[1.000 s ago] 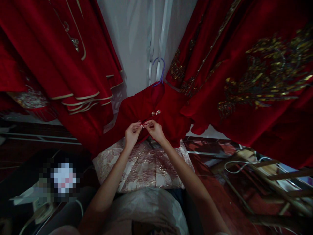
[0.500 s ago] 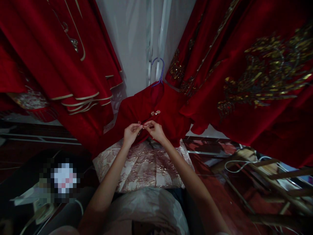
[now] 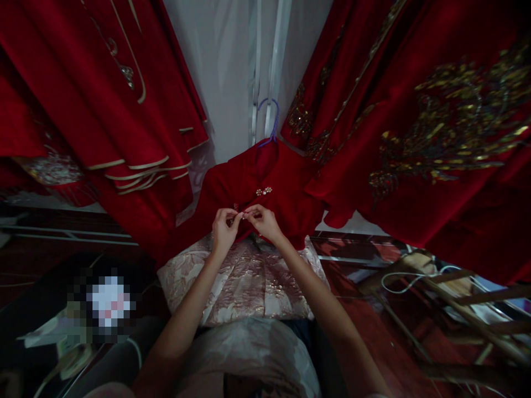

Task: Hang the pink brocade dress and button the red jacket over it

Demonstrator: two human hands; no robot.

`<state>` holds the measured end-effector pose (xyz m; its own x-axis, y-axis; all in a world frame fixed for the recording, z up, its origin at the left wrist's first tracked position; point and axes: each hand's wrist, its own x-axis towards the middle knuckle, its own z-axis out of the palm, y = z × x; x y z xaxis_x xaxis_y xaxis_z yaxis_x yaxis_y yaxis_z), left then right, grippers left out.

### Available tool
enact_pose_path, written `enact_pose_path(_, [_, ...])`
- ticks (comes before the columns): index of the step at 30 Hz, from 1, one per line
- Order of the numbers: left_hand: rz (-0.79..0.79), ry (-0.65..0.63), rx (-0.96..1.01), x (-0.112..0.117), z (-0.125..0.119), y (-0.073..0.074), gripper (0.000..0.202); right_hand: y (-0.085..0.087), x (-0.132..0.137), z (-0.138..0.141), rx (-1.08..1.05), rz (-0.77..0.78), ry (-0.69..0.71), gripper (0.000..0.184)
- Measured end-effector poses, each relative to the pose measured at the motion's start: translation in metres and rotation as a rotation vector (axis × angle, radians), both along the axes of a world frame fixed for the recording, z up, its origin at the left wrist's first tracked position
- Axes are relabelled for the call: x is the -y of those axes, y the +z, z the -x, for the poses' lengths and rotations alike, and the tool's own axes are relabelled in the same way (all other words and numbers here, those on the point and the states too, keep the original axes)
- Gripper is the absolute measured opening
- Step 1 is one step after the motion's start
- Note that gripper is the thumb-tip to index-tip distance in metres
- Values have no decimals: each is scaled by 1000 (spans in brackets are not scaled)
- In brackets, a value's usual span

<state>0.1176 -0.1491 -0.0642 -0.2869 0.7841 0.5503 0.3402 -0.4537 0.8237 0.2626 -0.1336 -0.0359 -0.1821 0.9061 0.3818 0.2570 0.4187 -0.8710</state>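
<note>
A red garment (image 3: 298,207) on a purple hanger (image 3: 274,124) lies across my lap, over a shiny pale pink brocade cloth (image 3: 244,282). Both my hands meet at its front opening. My left hand (image 3: 225,229) pinches a small jewelled button fastening (image 3: 243,216) between thumb and finger. From the other side my right hand (image 3: 264,221) grips the same fastening, its fingertips almost touching the left ones. Just above sits a pearly jewelled clasp (image 3: 264,192) on the red cloth. The fingertips partly hide the fastening's details.
Red garments with pale edging (image 3: 136,121) hang at the left, and red ones with gold sequins (image 3: 456,127) at the right. A white wall (image 3: 219,66) stands behind. A wooden frame (image 3: 468,298) with a white cord is at the lower right; a power strip (image 3: 74,359) lies lower left.
My left hand has shifted slightly, its fingers now more bent with a gap between thumb and forefinger. My right hand stays almost still at the fastening.
</note>
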Motion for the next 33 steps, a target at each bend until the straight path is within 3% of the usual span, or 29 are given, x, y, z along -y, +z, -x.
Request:
enact_pose_path(3, [11,-86,-3,2,-5,5,23,8,3,-11,13,34,64,13])
enact_pose_path(7, [106,-270,48,-10,-11,12,29,28,17,-46,13,266,360,18])
enact_pose_path(9, [138,-348,124,-19,-17,17,30,40,28,-67,-5,335,432,20])
enact_pose_path(16, [361,-648,683,-40,-63,41,31,66,53,-106,-69,381,356,23])
enact_pose_path(22, [387,-668,960,-39,-79,51,23,73,53,-113,-98,369,334,24])
enact_pose_path(27, [466,-709,913,-32,-79,57,22,73,53,-121,-89,344,332,21])
enact_pose_path(33, [445,-728,875,-25,-83,66,21,75,54,-123,-38,357,361,21])
